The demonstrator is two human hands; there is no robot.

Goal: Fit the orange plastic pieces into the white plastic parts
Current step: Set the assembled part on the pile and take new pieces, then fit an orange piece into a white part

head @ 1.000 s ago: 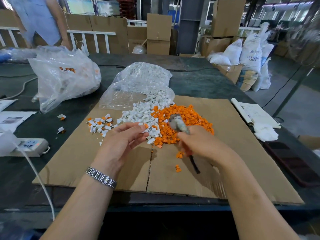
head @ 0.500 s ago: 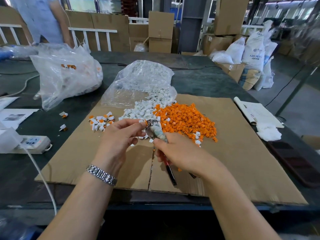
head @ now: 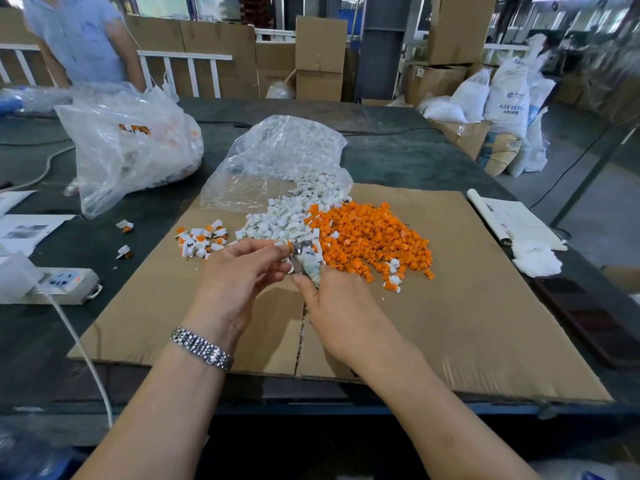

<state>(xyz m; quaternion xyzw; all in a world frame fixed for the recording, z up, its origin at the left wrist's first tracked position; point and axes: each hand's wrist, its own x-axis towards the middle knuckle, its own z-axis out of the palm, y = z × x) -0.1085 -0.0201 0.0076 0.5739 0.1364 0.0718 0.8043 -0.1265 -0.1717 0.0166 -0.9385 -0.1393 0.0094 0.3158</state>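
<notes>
A heap of orange plastic pieces (head: 374,237) lies on the cardboard sheet (head: 467,306), with a heap of white plastic parts (head: 277,223) to its left. Further left sits a small group of white parts with orange pieces in them (head: 201,239). My right hand (head: 339,313) grips a pair of pliers (head: 306,259), jaws pointing up and away. My left hand (head: 239,275) pinches a small white and orange part at the jaws; the part is mostly hidden by my fingers.
A clear bag of white parts (head: 277,157) lies open behind the heaps. A bigger clear bag (head: 131,143) stands at the left. A power strip (head: 65,282) and cable, papers (head: 516,223), a white rag (head: 535,258) and a person (head: 79,39) behind the table.
My right hand brought the pliers left from above the orange heap to my left hand's fingertips. The pliers' handles, visible below the hand half a second ago, are now hidden.
</notes>
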